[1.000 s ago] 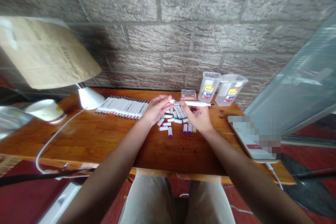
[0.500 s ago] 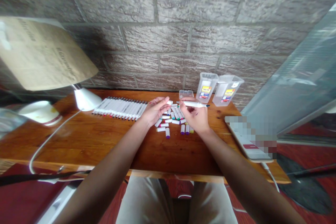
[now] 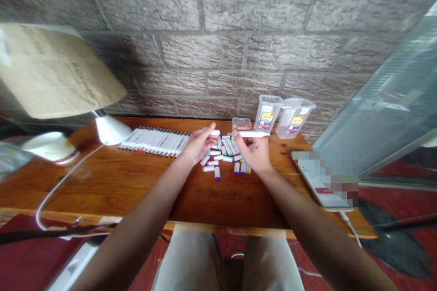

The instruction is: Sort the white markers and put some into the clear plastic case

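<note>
My left hand [image 3: 201,144] is closed, pinching a small white marker cap [image 3: 215,132] between thumb and fingers. Opposite it, my right hand [image 3: 254,148] grips a white marker [image 3: 254,134] that lies level, its dark tip pointing right. A gap separates the cap from the marker. Below and between both hands, many loose marker caps [image 3: 228,158] with coloured ends are scattered on the wooden table [image 3: 143,191]. Left of my left hand, a row of white markers [image 3: 155,141] lies side by side.
Two clear plastic cases [image 3: 294,118] with labels stand at the back right, and a small clear lid [image 3: 241,122] lies behind my hands. A lamp [image 3: 111,129] and a white bowl [image 3: 51,146] are at left. A charging phone or tablet [image 3: 324,182] lies at the right edge.
My left hand has drawn slightly left with the cap, widening the gap to the marker. The cap now shows more plainly. My right hand keeps its hold on the marker.
</note>
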`<state>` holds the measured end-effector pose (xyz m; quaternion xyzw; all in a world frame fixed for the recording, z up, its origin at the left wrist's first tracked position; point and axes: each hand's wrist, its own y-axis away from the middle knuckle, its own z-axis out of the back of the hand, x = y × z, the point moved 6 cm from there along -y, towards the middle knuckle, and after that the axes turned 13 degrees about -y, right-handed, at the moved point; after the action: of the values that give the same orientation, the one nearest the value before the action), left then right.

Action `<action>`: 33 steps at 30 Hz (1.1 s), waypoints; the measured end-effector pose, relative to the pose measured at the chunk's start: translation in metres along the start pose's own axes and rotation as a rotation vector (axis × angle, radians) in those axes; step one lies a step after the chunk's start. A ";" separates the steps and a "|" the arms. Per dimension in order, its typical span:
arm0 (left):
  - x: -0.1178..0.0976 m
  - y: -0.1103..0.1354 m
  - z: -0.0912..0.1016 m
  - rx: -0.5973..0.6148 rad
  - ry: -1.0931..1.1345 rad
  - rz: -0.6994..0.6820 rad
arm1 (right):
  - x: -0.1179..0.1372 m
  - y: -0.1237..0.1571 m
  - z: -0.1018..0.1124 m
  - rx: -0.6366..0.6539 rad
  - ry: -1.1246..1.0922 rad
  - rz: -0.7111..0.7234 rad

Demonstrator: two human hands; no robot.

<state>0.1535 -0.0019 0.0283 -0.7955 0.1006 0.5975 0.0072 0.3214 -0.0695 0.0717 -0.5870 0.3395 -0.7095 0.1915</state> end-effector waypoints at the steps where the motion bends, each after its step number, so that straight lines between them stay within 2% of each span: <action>1: 0.000 0.000 0.000 0.008 -0.004 -0.012 | -0.002 0.000 0.000 -0.001 -0.001 -0.009; 8: -0.006 0.002 -0.004 0.042 -0.016 -0.087 | -0.018 0.000 0.000 -0.027 -0.093 -0.052; 13: -0.006 0.002 -0.004 0.050 -0.025 -0.109 | -0.017 -0.001 0.001 0.039 -0.037 -0.017; 19: -0.007 0.001 -0.002 0.058 -0.010 -0.118 | -0.028 0.004 -0.006 0.118 -0.170 -0.144; 29: -0.006 -0.001 -0.001 0.105 -0.055 -0.196 | -0.015 0.000 0.000 -0.030 -0.129 -0.161; 33: -0.005 0.000 -0.003 0.127 -0.050 -0.192 | -0.020 -0.001 0.000 -0.054 -0.185 -0.238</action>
<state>0.1552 -0.0020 0.0338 -0.7844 0.0612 0.6060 0.1172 0.3264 -0.0554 0.0589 -0.6908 0.2675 -0.6608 0.1207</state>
